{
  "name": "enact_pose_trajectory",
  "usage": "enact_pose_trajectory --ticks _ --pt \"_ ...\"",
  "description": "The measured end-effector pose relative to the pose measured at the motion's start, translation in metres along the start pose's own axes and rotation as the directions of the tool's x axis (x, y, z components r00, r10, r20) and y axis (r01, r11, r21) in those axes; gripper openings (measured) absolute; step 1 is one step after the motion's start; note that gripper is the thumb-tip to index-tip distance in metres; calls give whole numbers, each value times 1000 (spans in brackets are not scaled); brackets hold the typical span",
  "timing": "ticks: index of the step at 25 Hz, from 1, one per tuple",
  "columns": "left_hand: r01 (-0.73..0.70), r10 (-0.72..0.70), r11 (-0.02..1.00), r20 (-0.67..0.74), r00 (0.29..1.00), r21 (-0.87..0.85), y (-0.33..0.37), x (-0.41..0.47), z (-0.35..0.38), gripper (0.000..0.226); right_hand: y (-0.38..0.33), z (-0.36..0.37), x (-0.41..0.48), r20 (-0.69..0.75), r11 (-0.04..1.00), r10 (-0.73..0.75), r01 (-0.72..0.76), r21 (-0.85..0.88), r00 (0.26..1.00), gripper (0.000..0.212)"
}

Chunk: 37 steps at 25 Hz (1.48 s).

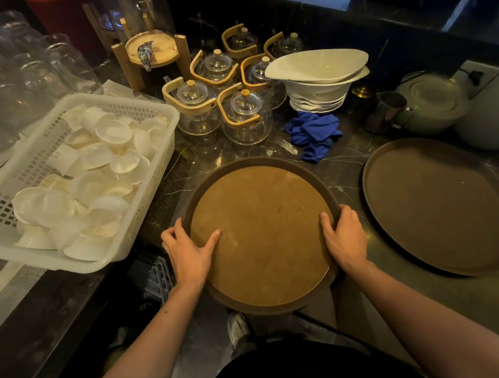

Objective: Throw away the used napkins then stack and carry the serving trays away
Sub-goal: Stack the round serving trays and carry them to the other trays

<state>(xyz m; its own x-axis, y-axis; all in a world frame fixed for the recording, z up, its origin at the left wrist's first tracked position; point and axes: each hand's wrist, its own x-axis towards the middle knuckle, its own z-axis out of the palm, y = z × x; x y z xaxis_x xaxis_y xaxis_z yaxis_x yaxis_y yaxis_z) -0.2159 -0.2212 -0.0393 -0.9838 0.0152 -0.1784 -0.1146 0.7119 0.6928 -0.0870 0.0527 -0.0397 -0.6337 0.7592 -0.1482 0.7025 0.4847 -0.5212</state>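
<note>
I grip the near round tray (263, 235) at the counter's near edge, left hand (189, 252) and right hand (344, 238) clasping its rims. No napkins visible; stacking seems next: lift it onto the right tray (438, 205).

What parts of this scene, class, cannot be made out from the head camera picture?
- Round tray: its near underside is hidden by the tray itself; it overhangs the counter edge.
- Second tray: its right rim is cut off by the picture edge.
- Left hand and right hand: fingers under the rim are hidden.
- Napkins: none visible; the bin is out of view.
</note>
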Motion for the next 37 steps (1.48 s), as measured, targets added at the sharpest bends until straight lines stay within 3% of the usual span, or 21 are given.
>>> enact_pose_trajectory --ticks 8,11,21,28,37 --pt "-83 57 983 156 986 165 -10 19 -14 111 4 -1 -8 20 995 42 -40 -95 999 58" --pt "-117 84 973 166 983 201 -11 24 -17 111 4 -2 -15 31 996 76 -75 -58 997 53" --pt "-140 134 989 130 982 39 0 5 -18 105 29 -14 -46 -65 980 136 -124 159 989 45" --pt "-227 227 974 61 972 -6 78 -38 17 101 85 -78 -24 -208 941 112 -36 337 972 41" --pt "-292 296 955 143 944 -51 192 -133 125 100 221 -185 2 -295 898 267 -125 422 917 42"
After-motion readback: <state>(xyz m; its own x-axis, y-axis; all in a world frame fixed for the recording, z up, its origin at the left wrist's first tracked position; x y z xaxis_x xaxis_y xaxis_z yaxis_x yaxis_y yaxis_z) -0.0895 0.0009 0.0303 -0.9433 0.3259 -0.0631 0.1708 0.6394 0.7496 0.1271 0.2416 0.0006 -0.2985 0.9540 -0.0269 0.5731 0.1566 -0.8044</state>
